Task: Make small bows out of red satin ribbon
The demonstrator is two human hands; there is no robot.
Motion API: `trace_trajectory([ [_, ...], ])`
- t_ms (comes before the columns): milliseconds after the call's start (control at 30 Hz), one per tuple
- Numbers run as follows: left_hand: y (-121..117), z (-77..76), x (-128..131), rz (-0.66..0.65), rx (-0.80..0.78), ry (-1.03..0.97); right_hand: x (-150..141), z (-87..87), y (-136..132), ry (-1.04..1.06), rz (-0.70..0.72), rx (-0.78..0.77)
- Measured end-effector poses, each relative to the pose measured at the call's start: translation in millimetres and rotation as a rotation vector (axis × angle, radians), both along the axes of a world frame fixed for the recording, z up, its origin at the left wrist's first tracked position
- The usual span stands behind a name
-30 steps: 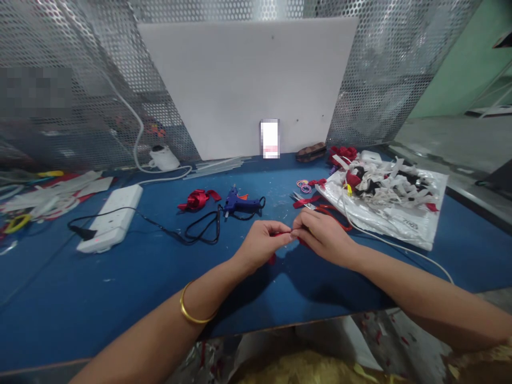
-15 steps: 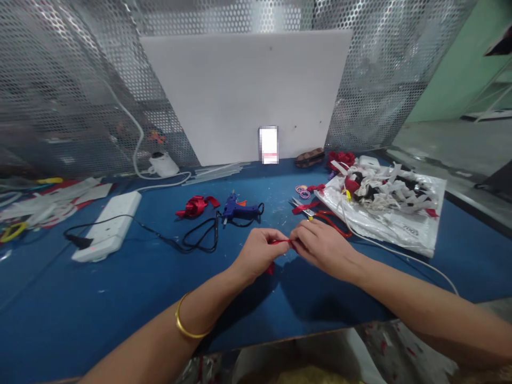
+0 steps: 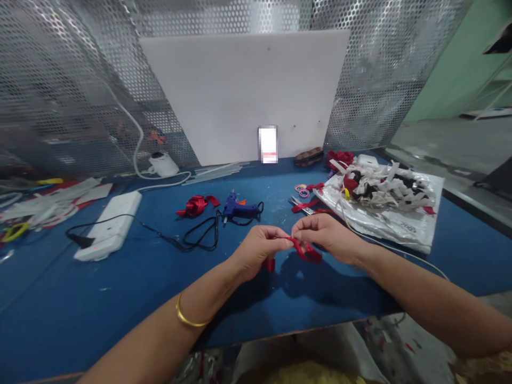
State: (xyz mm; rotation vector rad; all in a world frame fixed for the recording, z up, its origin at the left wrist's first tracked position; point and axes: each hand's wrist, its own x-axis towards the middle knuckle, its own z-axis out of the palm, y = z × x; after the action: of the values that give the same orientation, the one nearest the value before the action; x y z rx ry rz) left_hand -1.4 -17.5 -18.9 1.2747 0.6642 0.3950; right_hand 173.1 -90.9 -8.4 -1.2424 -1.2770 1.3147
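Observation:
A red ribbon (image 3: 308, 252) stretches between my two hands above the blue table (image 3: 152, 304). My left hand (image 3: 262, 249) pinches it between thumb and fingers, and a short end hangs below that palm. At the ribbon's other side, my right hand (image 3: 326, 234) has its thumb and fingertips closed on it, with a loop drooping underneath. Just beyond the right hand lie scissors (image 3: 308, 210) with a red ribbon piece (image 3: 304, 206) across the blades. A blue glue gun (image 3: 242, 209) rests past my left hand, beside a bundle of red ribbon (image 3: 196, 206).
A white power strip (image 3: 110, 226) with a black cord lies left. On the right, a white plastic bag (image 3: 416, 234) carries fabric scraps (image 3: 384, 186), and a white cable crosses there. A phone (image 3: 268, 144) leans on the white board (image 3: 244, 96). Glue sticks (image 3: 218, 173) lie behind.
My right hand has shifted slightly up and right, its fingers turning outward. A loop of the red ribbon now shows below it. My left hand keeps its pinch, nearly in place.

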Motion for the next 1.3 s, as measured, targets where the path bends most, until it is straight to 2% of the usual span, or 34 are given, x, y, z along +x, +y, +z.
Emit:
trace_trajectory([
  [100, 0, 1.5, 0, 0.045, 0.013, -0.012, 3, 1.2, 0, -0.096, -0.039, 0.096],
  [233, -4, 4.9, 2, 0.112, 0.079, -0.004, 2, 0.6, -3, -0.560, -0.180, 0.507],
  [333, -6, 5.9, 4, 0.176, 0.121, 0.016, 1, -3.2, -4, -0.797, -0.126, 0.733],
  [600, -8, -0.6, 5, 0.179, 0.253, 0.090, -5, -8.9, -7, -1.113, -0.121, 0.891],
  [667, -8, -1.4, 4, 0.171, 0.263, 0.088, -9, -8.3, -8, -1.075, -0.150, 0.862],
  [733, -8, -1.1, 4, 0.160, 0.268, 0.093, -11, -7.8, -8, -0.919, -0.194, 0.765],
  [933, -7, 3.0, 3, 0.117, 0.269, 0.017, -1, -5.1, 3, -0.297, -0.298, 0.306],
  [1000, -6, 3.6, 4, 0.177, 0.211, 0.008, 5, -1.9, 5, -0.191, -0.385, 0.280],
  [1100, 2, 1.2, 5, 0.304, 0.075, 0.005, 7, 3.7, -1, -0.258, -0.488, 0.440],
  [1133, 5, -0.5, 6, 0.332, 0.029, -0.002, 6, 4.8, -5, -0.333, -0.436, 0.519],
  [1167, 8, -2.2, 6, 0.349, -0.012, -0.014, 4, 5.0, -9, -0.425, -0.322, 0.600],
  [1267, 14, -7.0, 7, 0.361, -0.088, -0.061, -5, -1.8, -15, -0.758, 0.173, 0.748],
  [1300, 15, -8.0, 7, 0.357, -0.098, -0.070, -8, -6.6, -15, -0.887, 0.267, 0.759],
])
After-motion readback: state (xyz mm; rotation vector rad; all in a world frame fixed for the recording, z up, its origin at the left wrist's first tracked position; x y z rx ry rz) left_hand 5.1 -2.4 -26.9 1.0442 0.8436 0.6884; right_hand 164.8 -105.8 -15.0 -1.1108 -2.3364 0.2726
